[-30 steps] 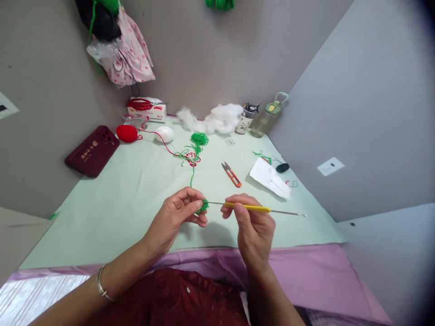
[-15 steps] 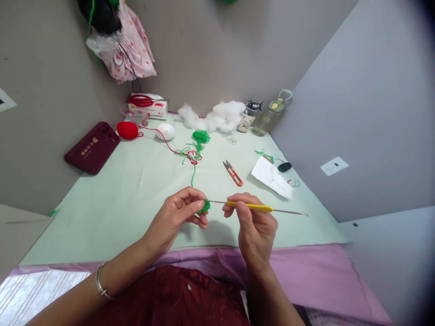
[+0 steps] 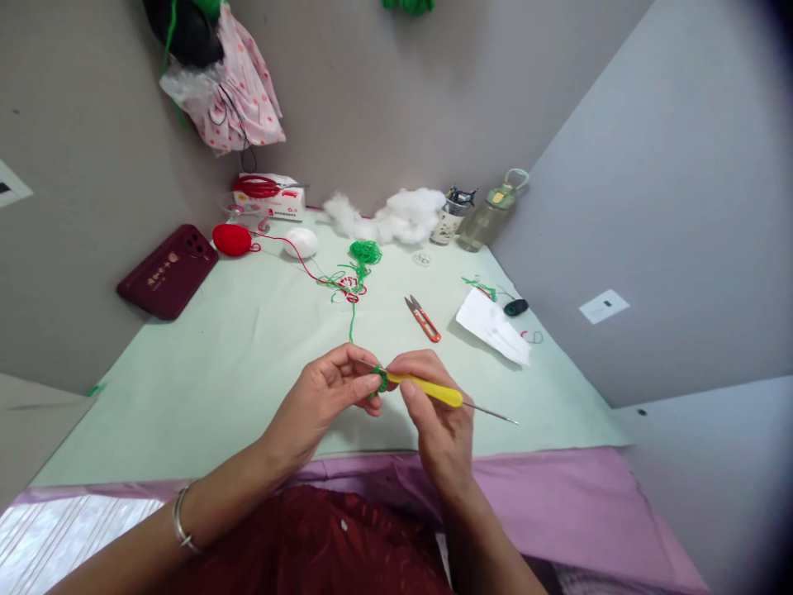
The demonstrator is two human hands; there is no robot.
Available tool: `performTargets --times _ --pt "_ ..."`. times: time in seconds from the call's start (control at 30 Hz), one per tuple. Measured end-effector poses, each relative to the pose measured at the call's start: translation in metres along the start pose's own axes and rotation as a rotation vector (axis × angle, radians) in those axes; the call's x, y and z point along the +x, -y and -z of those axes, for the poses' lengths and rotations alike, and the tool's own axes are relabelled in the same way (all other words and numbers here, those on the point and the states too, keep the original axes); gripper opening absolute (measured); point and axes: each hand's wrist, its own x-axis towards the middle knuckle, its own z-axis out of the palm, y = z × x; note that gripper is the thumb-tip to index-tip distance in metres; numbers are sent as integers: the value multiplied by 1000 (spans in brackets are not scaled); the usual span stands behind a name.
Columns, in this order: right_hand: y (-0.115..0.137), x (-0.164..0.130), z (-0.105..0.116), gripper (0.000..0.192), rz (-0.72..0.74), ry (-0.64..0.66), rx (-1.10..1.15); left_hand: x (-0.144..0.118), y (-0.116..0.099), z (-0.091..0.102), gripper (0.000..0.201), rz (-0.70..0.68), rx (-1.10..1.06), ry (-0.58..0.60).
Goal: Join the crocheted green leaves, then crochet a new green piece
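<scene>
Between the thumb and fingers of my left hand [image 3: 328,392] is a small green crochet piece [image 3: 380,379], mostly covered by the fingertips. My right hand [image 3: 439,417] grips a crochet hook [image 3: 434,390] by its yellow handle; a second metal end sticks out to the lower right. The hook's working end passes by or through the green piece, with its tip partly hidden near my left fingers. Green yarn [image 3: 353,321] runs from my left hand up to a loose green yarn bundle [image 3: 365,252] on the table.
Orange thread snips [image 3: 423,320] and white paper [image 3: 494,325] lie beyond my right hand. Farther back are a red yarn ball [image 3: 232,240], a white ball [image 3: 301,242], white stuffing [image 3: 402,215], a pen cup [image 3: 449,221] and a bottle [image 3: 492,213]. A dark red phone [image 3: 168,273] is at left.
My right hand has moved left with the crochet hook, bringing its fingertips close to my left hand. The hook's shaft now reaches past the green piece, and its back end tilts lower.
</scene>
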Motion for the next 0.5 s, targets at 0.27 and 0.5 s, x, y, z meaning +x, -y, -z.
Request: performTargets --times 0.27,0.5 --pt "-4 7 -12 5 -172 -68 165 -3 -8 3 20 -17 153 75" --pt "1 28 10 16 -399 -225 670 -4 -66 79 29 -38 743 204"
